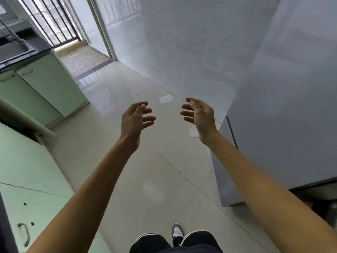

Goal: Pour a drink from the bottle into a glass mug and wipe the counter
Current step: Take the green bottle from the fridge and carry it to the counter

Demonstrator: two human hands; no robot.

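Observation:
Both arms reach out in front of me over a glossy tiled kitchen floor. My left hand (pixel 135 118) is held up with its fingers spread and curled, holding nothing. My right hand (pixel 199 115) mirrors it a short way to the right, also with fingers apart and nothing in it. No bottle, glass mug or cloth shows in the head view. A dark counter (pixel 39 45) with a steel sink (pixel 13 49) runs along the far left, well away from both hands.
Pale green cabinets (pixel 43 88) line the left side, one door swung outward. A grey fridge (pixel 284 106) stands at the right. White scraps of paper (pixel 165 98) lie on the floor. A barred doorway (pixel 54 21) is at the far end.

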